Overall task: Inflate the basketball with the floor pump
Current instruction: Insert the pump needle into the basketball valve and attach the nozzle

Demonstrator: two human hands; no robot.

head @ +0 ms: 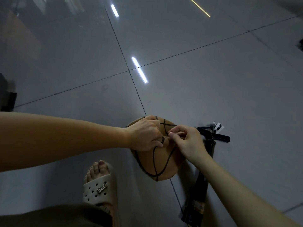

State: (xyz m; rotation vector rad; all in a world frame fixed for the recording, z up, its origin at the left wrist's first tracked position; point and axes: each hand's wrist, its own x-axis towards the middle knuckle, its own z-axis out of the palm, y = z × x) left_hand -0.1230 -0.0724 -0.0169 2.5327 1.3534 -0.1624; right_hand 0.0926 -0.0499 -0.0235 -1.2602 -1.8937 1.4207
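Observation:
A soft, partly collapsed orange basketball [159, 163] with black seams lies on the grey tiled floor. My left hand [145, 134] rests on its top left and grips it near a small dark fitting at the ball's surface. My right hand [188, 142] pinches the thin dark pump hose [169, 158] at that same spot; the hose curves down over the ball. The black floor pump [202, 176] lies flat on the floor just right of the ball, its foot bars [218, 136] at the far end, partly hidden by my right forearm.
My left foot in a beige perforated slide sandal [100, 189] stands on the floor just left of the ball. A dark object [6, 94] sits at the left edge. Glossy floor tiles [180, 79] stretch ahead, with ceiling-light reflections.

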